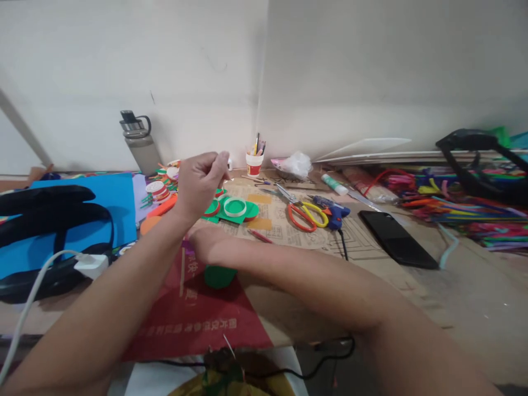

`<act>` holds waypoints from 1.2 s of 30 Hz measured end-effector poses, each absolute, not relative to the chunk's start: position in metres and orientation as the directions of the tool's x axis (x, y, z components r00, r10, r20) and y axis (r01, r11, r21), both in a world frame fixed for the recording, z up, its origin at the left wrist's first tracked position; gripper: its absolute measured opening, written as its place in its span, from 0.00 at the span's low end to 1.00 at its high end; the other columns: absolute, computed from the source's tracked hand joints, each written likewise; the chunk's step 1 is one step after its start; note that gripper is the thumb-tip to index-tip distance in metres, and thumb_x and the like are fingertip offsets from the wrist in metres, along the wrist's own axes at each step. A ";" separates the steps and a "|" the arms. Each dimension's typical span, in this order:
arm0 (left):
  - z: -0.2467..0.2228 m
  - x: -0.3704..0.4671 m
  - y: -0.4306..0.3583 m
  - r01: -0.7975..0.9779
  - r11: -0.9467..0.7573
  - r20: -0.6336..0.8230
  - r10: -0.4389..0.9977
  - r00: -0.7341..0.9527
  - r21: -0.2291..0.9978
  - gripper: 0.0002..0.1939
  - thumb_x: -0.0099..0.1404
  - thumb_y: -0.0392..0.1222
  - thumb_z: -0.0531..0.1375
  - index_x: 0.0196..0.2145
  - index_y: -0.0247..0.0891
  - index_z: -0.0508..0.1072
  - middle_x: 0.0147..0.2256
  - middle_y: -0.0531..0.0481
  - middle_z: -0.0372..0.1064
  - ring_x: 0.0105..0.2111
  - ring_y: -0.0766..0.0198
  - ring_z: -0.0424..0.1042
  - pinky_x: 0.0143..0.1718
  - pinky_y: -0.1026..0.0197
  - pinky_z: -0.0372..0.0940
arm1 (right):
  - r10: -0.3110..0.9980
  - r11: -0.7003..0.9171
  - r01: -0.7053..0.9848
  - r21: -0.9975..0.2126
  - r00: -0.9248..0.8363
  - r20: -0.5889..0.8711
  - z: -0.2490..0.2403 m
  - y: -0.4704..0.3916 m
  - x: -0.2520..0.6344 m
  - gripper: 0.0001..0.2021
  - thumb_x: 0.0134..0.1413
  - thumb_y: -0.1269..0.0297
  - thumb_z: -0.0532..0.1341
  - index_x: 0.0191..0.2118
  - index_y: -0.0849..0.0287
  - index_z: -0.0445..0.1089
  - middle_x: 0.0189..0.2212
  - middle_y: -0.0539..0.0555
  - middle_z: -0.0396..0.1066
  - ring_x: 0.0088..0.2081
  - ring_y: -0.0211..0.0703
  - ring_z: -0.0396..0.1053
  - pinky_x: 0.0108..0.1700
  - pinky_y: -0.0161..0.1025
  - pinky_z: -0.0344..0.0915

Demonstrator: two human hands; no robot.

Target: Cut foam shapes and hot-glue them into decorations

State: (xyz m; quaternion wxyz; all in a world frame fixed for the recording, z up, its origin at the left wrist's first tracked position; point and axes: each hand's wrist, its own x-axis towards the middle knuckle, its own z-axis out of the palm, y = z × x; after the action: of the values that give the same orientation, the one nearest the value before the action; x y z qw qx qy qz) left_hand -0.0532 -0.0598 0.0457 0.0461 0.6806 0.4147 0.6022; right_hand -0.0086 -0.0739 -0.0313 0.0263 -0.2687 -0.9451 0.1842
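Note:
My left hand (pixel 202 181) is raised above the cardboard with its fingers curled in and the thumb pressed against them. Anything inside that grip is too small or hidden to make out. Lower down, my right hand (pixel 206 243) reaches across beneath my left wrist, its fingers hidden behind the left forearm. A bit of purple material (pixel 188 246) shows beside the right hand. Just beyond both hands lies a green craft piece (pixel 251 210) with a white ring (pixel 235 207) and a red ring on it. A separate green shape (pixel 220 276) rests nearer me, below the right wrist.
Right of the hands are scissors (pixel 307 215), a blue glue gun (pixel 337 214), a red pencil (pixel 259 236) and a black phone (pixel 398 239). A water bottle (pixel 142 146) and a paper cup of pens (pixel 254 165) stand by the wall. Colourful pipe cleaners (pixel 454 209) lie far right.

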 end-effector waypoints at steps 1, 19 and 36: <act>0.040 -0.059 -0.057 0.510 -0.624 0.756 0.649 -0.084 0.592 0.24 0.67 0.49 0.58 0.16 0.37 0.68 0.13 0.55 0.58 0.15 0.72 0.57 0.19 0.65 0.52 | 0.514 0.784 0.500 -0.367 -0.855 -0.068 -0.029 -0.070 -0.005 0.10 0.52 0.77 0.62 0.41 0.65 0.74 0.41 0.60 0.77 0.40 0.45 0.74 0.37 0.34 0.65; -0.060 -0.044 -0.057 0.127 0.033 -0.041 0.997 0.062 0.991 0.20 0.60 0.59 0.62 0.32 0.37 0.70 0.22 0.53 0.67 0.17 0.72 0.62 0.16 0.70 0.53 | 0.851 0.236 0.375 -0.897 -0.525 0.005 -0.047 -0.015 0.112 0.07 0.47 0.72 0.62 0.36 0.61 0.68 0.28 0.48 0.71 0.28 0.36 0.68 0.33 0.33 0.62; -0.047 -0.053 -0.052 0.232 -0.047 0.043 0.999 0.026 0.971 0.10 0.59 0.42 0.65 0.25 0.35 0.71 0.19 0.50 0.70 0.18 0.70 0.66 0.20 0.69 0.61 | 0.811 0.501 0.311 -0.807 -0.494 0.313 -0.061 -0.017 0.106 0.09 0.49 0.68 0.65 0.35 0.59 0.64 0.30 0.48 0.70 0.32 0.37 0.67 0.36 0.36 0.61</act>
State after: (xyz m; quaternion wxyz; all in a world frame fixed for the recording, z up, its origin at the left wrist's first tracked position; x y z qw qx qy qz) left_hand -0.0526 -0.0522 -0.0470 0.4315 0.5715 0.5386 0.4440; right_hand 0.1058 -0.0174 -0.0605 0.3559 -0.3552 -0.7900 0.3509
